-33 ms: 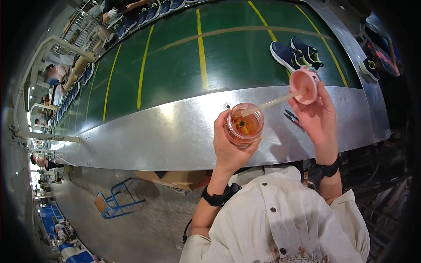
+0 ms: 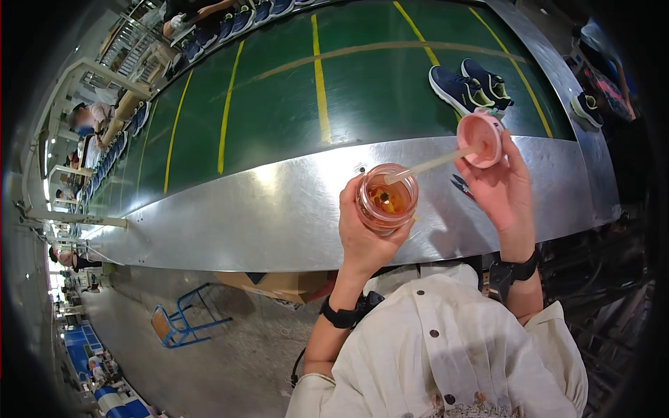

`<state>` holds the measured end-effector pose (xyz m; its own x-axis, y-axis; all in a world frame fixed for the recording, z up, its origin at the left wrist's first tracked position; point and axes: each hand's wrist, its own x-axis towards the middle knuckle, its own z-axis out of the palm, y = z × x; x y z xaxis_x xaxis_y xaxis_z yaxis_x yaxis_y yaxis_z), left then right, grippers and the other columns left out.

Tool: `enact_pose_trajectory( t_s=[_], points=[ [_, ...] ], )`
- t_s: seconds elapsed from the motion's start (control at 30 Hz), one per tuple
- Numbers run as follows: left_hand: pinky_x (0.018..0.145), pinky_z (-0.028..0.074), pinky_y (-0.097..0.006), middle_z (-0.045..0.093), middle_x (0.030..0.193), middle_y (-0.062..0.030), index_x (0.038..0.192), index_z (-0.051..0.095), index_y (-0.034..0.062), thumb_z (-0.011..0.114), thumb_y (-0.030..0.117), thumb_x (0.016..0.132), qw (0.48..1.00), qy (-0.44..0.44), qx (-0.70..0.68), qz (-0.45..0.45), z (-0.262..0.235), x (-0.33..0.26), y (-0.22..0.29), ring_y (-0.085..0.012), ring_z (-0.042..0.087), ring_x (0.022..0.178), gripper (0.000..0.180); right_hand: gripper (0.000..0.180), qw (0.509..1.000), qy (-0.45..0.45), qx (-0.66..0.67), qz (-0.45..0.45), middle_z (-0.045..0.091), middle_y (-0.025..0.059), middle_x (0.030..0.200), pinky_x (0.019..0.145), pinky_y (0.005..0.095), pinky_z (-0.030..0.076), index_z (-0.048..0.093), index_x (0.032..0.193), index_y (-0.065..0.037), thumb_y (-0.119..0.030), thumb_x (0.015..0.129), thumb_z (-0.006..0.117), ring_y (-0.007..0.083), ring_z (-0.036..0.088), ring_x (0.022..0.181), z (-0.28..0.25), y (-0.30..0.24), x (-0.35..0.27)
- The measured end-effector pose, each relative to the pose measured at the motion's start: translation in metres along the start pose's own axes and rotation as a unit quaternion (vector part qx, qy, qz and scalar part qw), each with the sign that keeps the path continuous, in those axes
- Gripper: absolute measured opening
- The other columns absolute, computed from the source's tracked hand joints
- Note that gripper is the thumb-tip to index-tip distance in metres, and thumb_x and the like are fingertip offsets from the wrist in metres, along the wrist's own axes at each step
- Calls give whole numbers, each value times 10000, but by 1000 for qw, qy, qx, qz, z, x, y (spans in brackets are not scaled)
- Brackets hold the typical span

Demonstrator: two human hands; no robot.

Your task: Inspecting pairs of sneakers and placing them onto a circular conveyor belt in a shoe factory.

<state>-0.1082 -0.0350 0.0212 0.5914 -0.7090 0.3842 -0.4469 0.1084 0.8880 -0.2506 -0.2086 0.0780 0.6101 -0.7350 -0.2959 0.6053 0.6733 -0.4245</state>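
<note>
My left hand (image 2: 367, 240) is wrapped round a clear pinkish drinking cup (image 2: 382, 221), its mouth uncovered and facing up. Amber liquid with a dark-centred yellow piece, perhaps a flower, shows inside. Above the metal ledge, my right hand (image 2: 500, 191) grips a pink lid (image 2: 481, 141), tilted so its hollow underside faces the cup. A pale straw (image 2: 435, 164) runs from the lid down to the cup's mouth, its lower end at the opening. Thread snips (image 2: 460, 185) lie on the ledge beside my right hand, which partly covers them.
A metal ledge (image 2: 237, 216) borders a green conveyor belt (image 2: 279, 104) with yellow lines. Two navy sneakers (image 2: 453, 87) rest on the belt beyond the lid; another shoe (image 2: 587, 110) is at far right. A blue-framed chair (image 2: 182, 317) stands lower left. People and rows of shoes line the far side.
My right hand has shifted slightly left with the lid and straw, covering more of the snips. My left hand and the cup have hardly moved.
</note>
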Motion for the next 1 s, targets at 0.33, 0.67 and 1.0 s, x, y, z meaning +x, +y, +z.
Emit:
enact_pose_trajectory(
  t_s=[0.33, 0.67, 1.0],
  points=[
    [953, 447, -342, 488, 1228, -135, 1334, 282, 12, 849, 118, 613, 999, 16, -9, 43, 6, 3, 13, -229, 531, 1124, 923, 536, 959, 71, 189, 201, 474, 184, 1261, 972, 427, 462, 435, 1288, -8, -315, 889, 617, 313, 484, 1168, -31, 12, 8],
    [972, 434, -417, 511, 1224, -219, 1268, 372, 10, 811, 152, 687, 971, 21, 16, 237, -21, 43, 68, -341, 542, 1115, 742, 497, 891, 45, 345, 293, 404, 235, 1305, 875, 391, 523, 476, 1278, -33, -282, 869, 607, 342, 488, 1139, -80, 34, 12],
    [940, 455, -500, 589, 1107, -206, 1098, 438, 85, 734, 164, 766, 934, 140, -11, 330, 0, 57, 159, -377, 611, 988, 452, 554, 839, -64, 378, 386, 432, 188, 1301, 872, 390, 495, 445, 1313, -38, -364, 881, 566, 294, 514, 1117, -130, 62, 16]
  ],
)
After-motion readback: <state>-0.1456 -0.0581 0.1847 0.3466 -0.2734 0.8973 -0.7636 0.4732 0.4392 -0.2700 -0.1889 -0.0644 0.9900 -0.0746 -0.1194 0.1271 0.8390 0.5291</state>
